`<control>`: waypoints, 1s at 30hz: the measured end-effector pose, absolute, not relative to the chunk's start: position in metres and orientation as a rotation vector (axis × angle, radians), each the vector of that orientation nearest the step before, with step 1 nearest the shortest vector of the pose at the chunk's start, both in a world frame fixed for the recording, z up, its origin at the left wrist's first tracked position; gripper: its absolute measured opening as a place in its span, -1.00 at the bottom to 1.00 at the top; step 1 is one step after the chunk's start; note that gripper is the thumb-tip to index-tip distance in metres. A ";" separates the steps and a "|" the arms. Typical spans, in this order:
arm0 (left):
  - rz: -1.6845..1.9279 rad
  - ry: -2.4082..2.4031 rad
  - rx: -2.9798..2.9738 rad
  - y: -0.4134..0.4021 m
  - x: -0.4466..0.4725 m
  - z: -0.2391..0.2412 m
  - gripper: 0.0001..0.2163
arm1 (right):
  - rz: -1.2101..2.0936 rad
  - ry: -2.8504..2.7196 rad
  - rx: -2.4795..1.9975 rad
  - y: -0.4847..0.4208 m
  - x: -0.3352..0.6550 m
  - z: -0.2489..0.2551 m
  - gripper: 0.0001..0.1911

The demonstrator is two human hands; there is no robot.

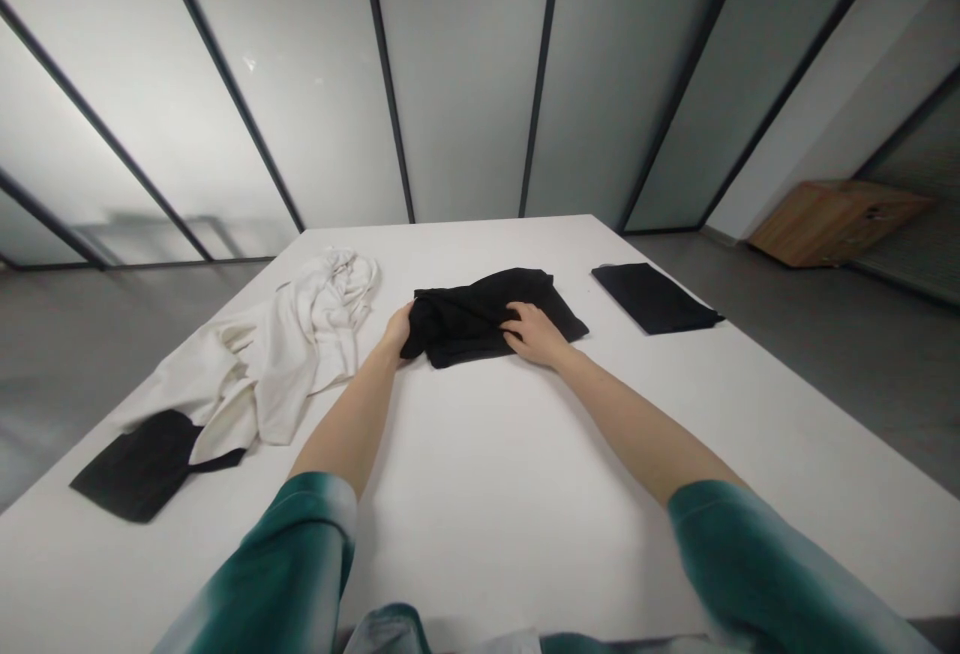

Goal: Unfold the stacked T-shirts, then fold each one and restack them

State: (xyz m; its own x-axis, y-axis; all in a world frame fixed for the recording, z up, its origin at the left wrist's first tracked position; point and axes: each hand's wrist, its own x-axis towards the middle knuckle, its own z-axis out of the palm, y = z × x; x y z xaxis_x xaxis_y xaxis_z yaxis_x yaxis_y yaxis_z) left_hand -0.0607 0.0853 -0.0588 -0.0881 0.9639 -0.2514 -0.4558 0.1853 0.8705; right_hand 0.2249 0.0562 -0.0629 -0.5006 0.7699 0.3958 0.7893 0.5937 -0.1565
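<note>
A black garment (480, 309), partly folded, lies on the white table (480, 474) in front of me. At its left end my left hand (400, 327) is closed around the bunched cloth, its fingertips hidden behind the fabric. My right hand (534, 332) rests on the garment's right half, with the fingers spread over the cloth. The garment's right corner lies flat beyond that hand.
A crumpled white garment (300, 324) sprawls over the table's left side. Near it lies a black cloth piece with a strap (142, 464). A neatly folded black cloth (652, 297) is by the right edge. A wooden cabinet (825, 224) stands on the floor at right.
</note>
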 end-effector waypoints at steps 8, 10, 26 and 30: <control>1.437 1.144 0.847 0.098 -0.061 -0.073 -0.65 | -0.034 -2.344 -1.249 0.059 0.223 -0.069 -0.69; 1.416 1.143 0.908 0.097 -0.060 -0.073 -0.63 | 0.006 -2.349 -1.256 0.060 0.224 -0.071 -0.70; 1.457 1.148 0.917 0.094 -0.059 -0.067 -0.82 | 0.063 -2.428 -1.447 0.056 0.219 -0.069 -0.58; 1.458 1.173 0.918 0.093 -0.058 -0.064 -0.84 | 0.118 -2.421 -1.556 0.059 0.215 -0.070 -0.54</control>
State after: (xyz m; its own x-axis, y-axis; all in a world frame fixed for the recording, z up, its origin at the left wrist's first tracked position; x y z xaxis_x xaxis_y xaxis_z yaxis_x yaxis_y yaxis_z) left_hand -0.0579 0.0927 -0.0642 -0.2018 0.9790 -0.0304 -0.2395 -0.0193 0.9707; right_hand 0.2152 0.0593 -0.0703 -0.3923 0.9034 0.1732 0.8822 0.4228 -0.2071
